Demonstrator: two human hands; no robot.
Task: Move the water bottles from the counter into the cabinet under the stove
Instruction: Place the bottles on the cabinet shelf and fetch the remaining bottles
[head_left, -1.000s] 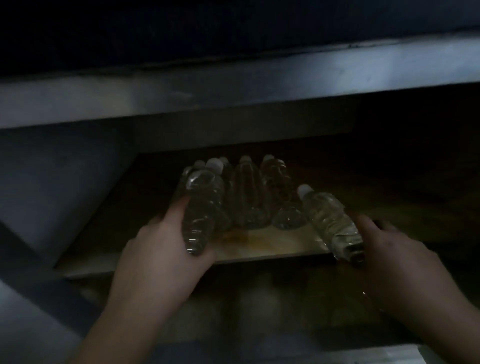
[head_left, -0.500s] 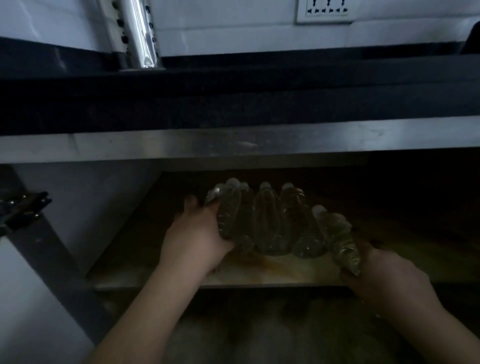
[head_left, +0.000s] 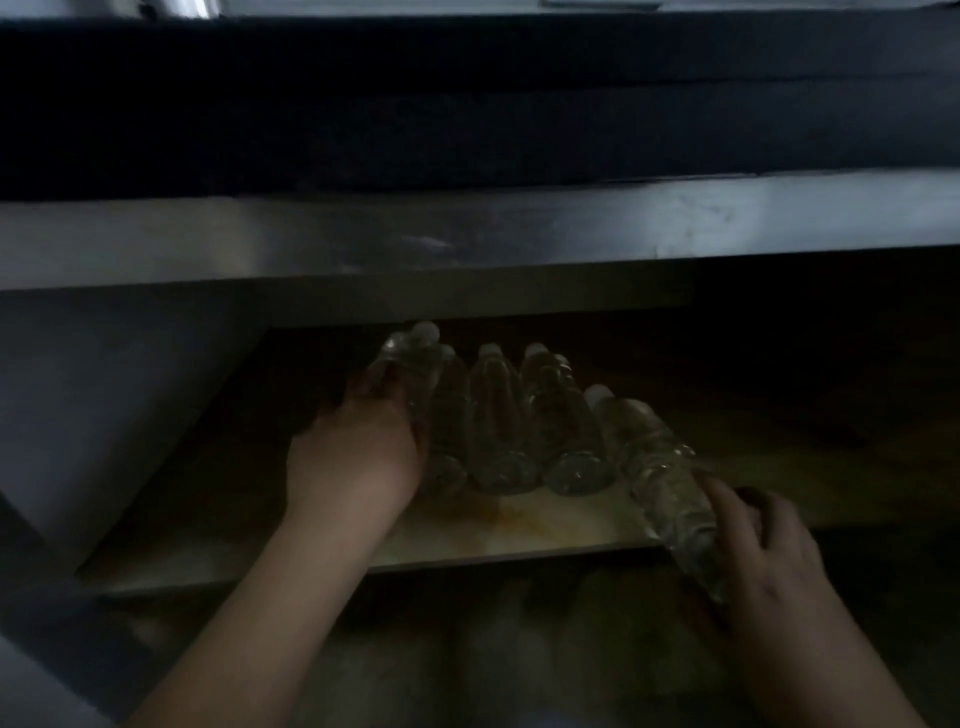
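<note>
Two hands each gripped a bottle, left hand (head_left: 358, 457) the left bottle (head_left: 410, 358), right hand (head_left: 763, 551) the right bottle (head_left: 660, 467); best slid flush against the shelved row (head_left: 524, 426).

Your left hand (head_left: 358, 462) has carried its bottle (head_left: 408, 364) from the front edge of the cabinet shelf (head_left: 519, 535) deeper in, setting it against the left end of the row, cap raised toward the back. Your right hand (head_left: 763, 551) has slid its bottle (head_left: 660, 467) inward, close against the row's right end. Your view has lifted, so the dark worktop (head_left: 467, 119) edge above now shows.
</note>
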